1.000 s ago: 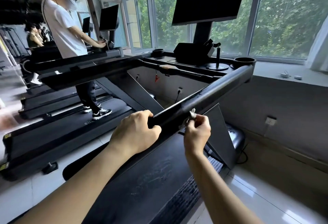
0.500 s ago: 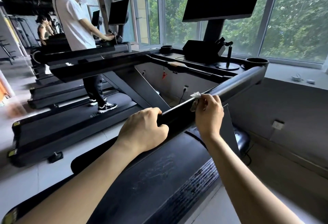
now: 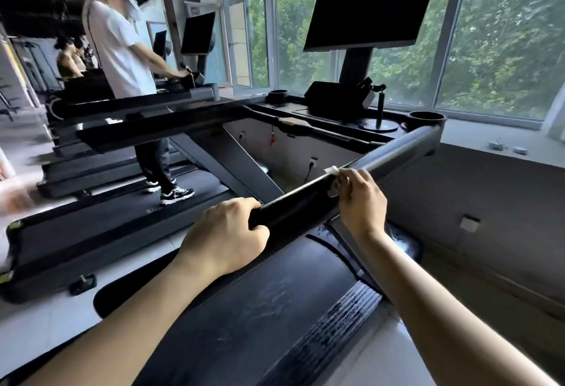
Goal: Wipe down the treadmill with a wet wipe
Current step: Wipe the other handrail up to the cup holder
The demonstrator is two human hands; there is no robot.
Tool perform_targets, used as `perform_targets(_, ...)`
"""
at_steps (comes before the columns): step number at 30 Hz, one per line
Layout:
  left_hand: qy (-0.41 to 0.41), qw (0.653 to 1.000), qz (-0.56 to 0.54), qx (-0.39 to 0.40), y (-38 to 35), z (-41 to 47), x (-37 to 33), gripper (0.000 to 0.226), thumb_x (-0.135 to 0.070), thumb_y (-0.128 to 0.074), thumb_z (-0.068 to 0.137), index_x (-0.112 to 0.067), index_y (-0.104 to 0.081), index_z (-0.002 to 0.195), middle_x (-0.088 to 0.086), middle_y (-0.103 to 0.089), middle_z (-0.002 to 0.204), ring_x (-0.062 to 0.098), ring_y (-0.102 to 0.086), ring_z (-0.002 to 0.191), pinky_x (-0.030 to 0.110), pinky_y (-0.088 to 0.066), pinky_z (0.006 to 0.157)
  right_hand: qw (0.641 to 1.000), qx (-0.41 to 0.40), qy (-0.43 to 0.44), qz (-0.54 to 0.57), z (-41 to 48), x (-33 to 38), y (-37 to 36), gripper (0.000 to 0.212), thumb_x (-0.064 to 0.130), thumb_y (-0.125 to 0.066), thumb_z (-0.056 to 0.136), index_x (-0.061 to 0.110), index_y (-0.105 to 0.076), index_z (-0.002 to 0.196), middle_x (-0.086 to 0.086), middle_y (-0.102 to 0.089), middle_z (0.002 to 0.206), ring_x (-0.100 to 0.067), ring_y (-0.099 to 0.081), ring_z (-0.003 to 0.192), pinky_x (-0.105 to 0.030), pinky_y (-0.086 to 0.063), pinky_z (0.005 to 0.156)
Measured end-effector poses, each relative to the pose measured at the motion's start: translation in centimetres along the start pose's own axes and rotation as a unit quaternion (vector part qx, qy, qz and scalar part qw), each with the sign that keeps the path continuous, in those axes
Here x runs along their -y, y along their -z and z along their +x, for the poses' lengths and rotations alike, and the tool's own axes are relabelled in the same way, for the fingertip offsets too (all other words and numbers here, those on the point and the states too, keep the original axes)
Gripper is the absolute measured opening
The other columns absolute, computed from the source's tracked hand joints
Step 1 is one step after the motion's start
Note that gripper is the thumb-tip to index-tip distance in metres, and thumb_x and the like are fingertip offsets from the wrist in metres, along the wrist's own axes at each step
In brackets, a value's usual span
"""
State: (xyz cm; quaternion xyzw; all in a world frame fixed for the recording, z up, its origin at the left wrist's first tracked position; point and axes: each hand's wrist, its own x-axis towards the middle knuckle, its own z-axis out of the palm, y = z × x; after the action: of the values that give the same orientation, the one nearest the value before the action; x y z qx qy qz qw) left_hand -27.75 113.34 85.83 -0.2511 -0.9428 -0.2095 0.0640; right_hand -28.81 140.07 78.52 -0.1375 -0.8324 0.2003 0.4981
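Head view had your left grip (image 3: 226, 238) nearest you, fingers curled over the near, dark end of the handrail (image 3: 397, 150) of the treadmill (image 3: 250, 309), clamped on the rail and holding nothing else. Just beyond it, your right grip (image 3: 362, 199) was wrapped partly round the same rail, pinching the wet wipe (image 3: 333, 170) against it. Only a white corner showed above your fingers, where the dark stretch met the greyer one. The wipe was likely light, limp and damp, so it would probably bunch or slide out unless you kept it spread under your fingers and thumb rather than holding it by an edge. The rail looked stiff, fixed and smooth, probably slick once wetted, so bracing with the left made sense. Farther on, at the rail's far end, stood a round cup holder (image 3: 426, 116), and a second cup holder (image 3: 278, 94) sat at the console's other side. Both were dark inside, and you could not tell whether anything lay in them. Between them the console tray (image 3: 305, 111) carried a dark tablet-like device (image 3: 333, 96) and a small stand (image 3: 380, 107), beneath the blank screen (image 3: 367, 3).
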Motion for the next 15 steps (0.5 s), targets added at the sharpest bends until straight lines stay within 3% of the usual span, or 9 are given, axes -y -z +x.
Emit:
perform_targets(4, 0.019, 1.0, 0.011, -0.002, 0.1, 0.1, -0.1, 0.059, -0.051, -0.046, 0.073, -0.036, -0.062, 0.128, -0.009, -0.068, 0.129, 0.021, -0.062, 0.118, 0.037, -0.051, 0.099, 0.996, -0.025, -0.077, 0.027, -1.3, 0.2, -0.3, 0.012, 0.018, -0.05, 0.102, 0.02, -0.061, 0.107, -0.001, -0.063, 0.104, -0.029, -0.061, 0.092, -0.037, -0.043, 0.067)
perform_targets(7, 0.039, 0.999, 0.036, -0.009, 0.0, 0.9, -1.0, 0.046, -0.058, -0.057, 0.085, -0.034, -0.065, 0.124, -0.007, -0.068, 0.126, 0.022, -0.062, 0.116, 0.034, -0.051, 0.094, 0.99, 0.011, -0.053, 0.132, -7.2, 4.2, -0.6, 0.01, 0.017, -0.057, 0.1, 0.024, -0.051, 0.095, 0.006, -0.06, 0.085, -0.02, -0.057, 0.074, -0.034, -0.036, 0.061)
perform_targets(11, 0.032, 0.998, 0.021, -0.048, -0.8, 3.8, -3.7, 0.043, -0.065, -0.061, 0.088, -0.031, -0.068, 0.114, -0.016, -0.068, 0.109, 0.014, -0.063, 0.105, 0.035, -0.052, 0.092, 0.969, 0.115, -0.035, 0.218, -13.2, 7.0, -1.7, 0.012, 0.02, -0.063, 0.092, 0.029, -0.055, 0.093, 0.013, -0.066, 0.087, -0.009, -0.062, 0.075, -0.034, -0.05, 0.064)
perform_targets(13, 0.026, 0.998, 0.018, -0.049, -1.6, 4.5, -4.5, 0.047, -0.068, -0.058, 0.085, -0.031, -0.069, 0.113, -0.016, -0.068, 0.107, 0.016, -0.064, 0.105, 0.037, -0.053, 0.092, 0.949, 0.126, -0.081, 0.279, -12.8, 6.7, -1.4, 0.015, 0.017, -0.066, 0.092, 0.027, -0.056, 0.091, 0.017, -0.067, 0.085, -0.005, -0.062, 0.072, -0.03, -0.052, 0.063)
perform_targets(15, -0.005, 0.997, 0.065, -0.049, -2.7, 4.1, -4.8, 0.049, -0.064, -0.058, 0.086, -0.028, -0.067, 0.118, -0.008, -0.068, 0.117, 0.02, -0.062, 0.111, 0.038, -0.052, 0.095, 0.914, 0.085, -0.185, 0.352, -10.7, 4.8, -1.6, 0.019, 0.006, -0.066, 0.092, 0.022, -0.058, 0.09, 0.016, -0.066, 0.076, -0.004, -0.06, 0.065, -0.026, -0.051, 0.06)
